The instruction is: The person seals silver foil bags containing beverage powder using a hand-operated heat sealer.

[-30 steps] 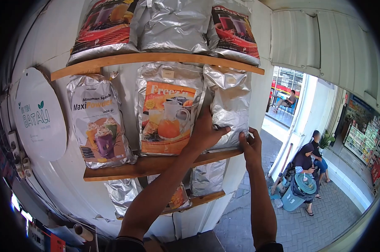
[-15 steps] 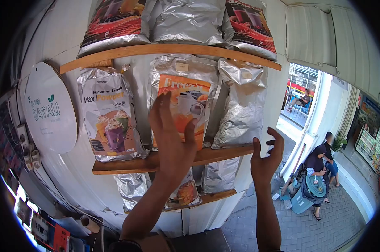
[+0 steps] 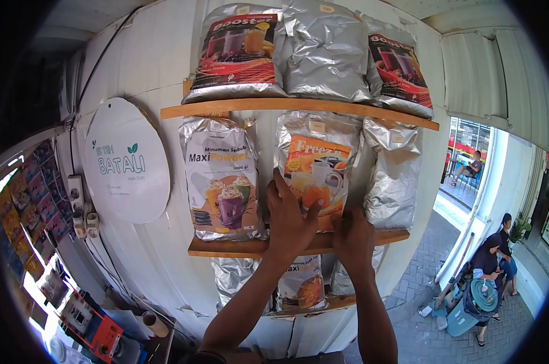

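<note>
the left hand (image 3: 291, 225) was spread wide, its fingers up along one edge of a pouch and its thumb apart from them, across the pouch's front. the right hand (image 3: 354, 238) had its fingers bent in at the same pouch's lower right corner; whether they gripped it, i could not tell. behind both hands ran a white ribbed wall (image 3: 159, 67). well above them stretched the upper wooden shelf (image 3: 298, 107), bearing three pouches, and just at their level the shorter middle shelf (image 3: 226, 247). well to the left hand's left hung a round white sign (image 3: 127, 197). nearer on that side stood the maxipowder pouch (image 3: 224, 182), upright. the orange-fronted pouch (image 3: 320, 167), the one at the hands, stood upright on the middle shelf, rising above and between them. above the right hand and to its right was a narrower, plain silver pouch (image 3: 393, 182). smallest was a pale label (image 3: 317, 126), above both hands, near the orange-fronted pouch's top.
</note>
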### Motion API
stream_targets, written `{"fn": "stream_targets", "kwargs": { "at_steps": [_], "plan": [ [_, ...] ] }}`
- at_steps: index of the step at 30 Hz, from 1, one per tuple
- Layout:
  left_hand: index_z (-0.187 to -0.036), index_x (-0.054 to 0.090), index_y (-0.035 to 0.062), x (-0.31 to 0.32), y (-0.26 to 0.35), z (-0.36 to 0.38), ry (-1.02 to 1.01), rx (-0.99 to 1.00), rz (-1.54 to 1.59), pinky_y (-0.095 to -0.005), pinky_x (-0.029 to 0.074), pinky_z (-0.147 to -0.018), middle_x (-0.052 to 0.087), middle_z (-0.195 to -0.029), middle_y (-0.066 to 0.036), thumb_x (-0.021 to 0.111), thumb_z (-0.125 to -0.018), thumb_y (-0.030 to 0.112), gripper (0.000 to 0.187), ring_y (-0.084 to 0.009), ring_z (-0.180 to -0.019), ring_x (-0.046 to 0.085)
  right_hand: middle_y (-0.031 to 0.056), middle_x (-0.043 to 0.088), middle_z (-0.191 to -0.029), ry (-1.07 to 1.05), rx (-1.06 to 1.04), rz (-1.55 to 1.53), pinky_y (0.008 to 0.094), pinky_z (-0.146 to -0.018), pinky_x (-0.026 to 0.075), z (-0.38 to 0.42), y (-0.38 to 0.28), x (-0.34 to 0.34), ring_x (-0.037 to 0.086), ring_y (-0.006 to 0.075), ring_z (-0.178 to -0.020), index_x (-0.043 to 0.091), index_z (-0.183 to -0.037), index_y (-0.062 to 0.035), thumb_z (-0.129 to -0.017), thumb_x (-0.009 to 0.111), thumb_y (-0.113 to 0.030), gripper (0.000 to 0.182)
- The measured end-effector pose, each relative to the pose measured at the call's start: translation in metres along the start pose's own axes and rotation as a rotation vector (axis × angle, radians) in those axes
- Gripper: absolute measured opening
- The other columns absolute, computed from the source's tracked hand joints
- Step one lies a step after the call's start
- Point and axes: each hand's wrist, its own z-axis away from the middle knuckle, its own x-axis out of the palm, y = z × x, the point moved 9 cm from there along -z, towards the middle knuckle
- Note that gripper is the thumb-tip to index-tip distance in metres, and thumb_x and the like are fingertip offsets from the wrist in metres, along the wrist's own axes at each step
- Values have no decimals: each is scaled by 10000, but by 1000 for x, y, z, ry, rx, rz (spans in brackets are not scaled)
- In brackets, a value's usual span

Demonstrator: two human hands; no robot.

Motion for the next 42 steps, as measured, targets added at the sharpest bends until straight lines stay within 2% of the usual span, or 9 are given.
{"fn": "stream_targets", "kwargs": {
  "at_steps": [5,13,17,24,26,28,31,34,42],
  "plan": [
    [-1377,125,-139,-10,15,-1,-77,31,97,-447,391,-959,339,-1232,-324,683,-791,132,853,-449,-1125,438,189,650,-788,176,-64,-141,427,-644,479,-8,0,-13,632,379,-718,590,-902,12,-820,605,-61,111],
    [-1378,215,-95,-60,60,22,-96,159,6,-418,441,-890,493,-1109,-245,665,-808,106,754,-369,-1018,534,27,586,-649,173,14,-396,228,-498,348,8,2,-25,440,40,-546,618,-925,22,-864,582,-51,103],
    [-1328,308,-33,-76,26,59,234,-8,791,-336,456,-893,528,-1128,-172,693,-803,70,659,-226,-1028,559,-5,531,-584,190,116,-491,214,-469,308,49,5,-36,393,21,-509,626,-927,-6,-857,598,-47,86],
    [-902,560,-40,-25,-12,174,-116,-624,970,-294,425,-623,583,-774,-58,646,-868,158,219,-127,-649,515,6,567,-617,310,412,-471,214,-466,377,182,66,-67,484,35,-505,592,-865,4,-859,580,1,14],
    [-1104,424,-38,-6,-50,217,-298,-630,930,-335,385,-815,515,-1019,-113,627,-888,205,384,-176,-899,491,19,598,-678,399,562,-428,217,-533,430,235,79,-88,549,48,-593,588,-899,10,-867,562,16,41],
    [-1315,275,-25,1,-51,239,-401,-564,972,-383,352,-1015,421,-1279,-156,628,-893,281,629,-239,-1173,455,29,613,-735,477,709,-470,235,-615,459,312,102,-86,568,59,-679,581,-925,10,-878,561,4,51],
    [-1078,486,-44,1,-29,245,-504,-482,778,-354,451,-818,559,-1029,-147,646,-873,237,383,-191,-928,548,30,611,-777,705,849,-416,255,-688,467,408,96,-99,562,68,-756,568,-938,9,-892,567,-30,60],
    [-787,566,-40,12,67,269,-1161,-48,896,-261,338,-523,455,-654,-15,644,-870,228,291,-124,-597,407,30,603,-807,882,946,-239,266,-718,464,498,69,-114,555,76,-798,560,-945,5,-900,558,-48,69],
    [-806,558,-34,-64,143,402,-1802,765,965,-365,420,-575,524,-646,-160,653,-860,220,277,-242,-558,431,29,603,-899,1158,1058,-196,268,-763,454,676,-32,-87,534,80,-862,586,-989,-12,-899,604,-185,196]
  ]
}}
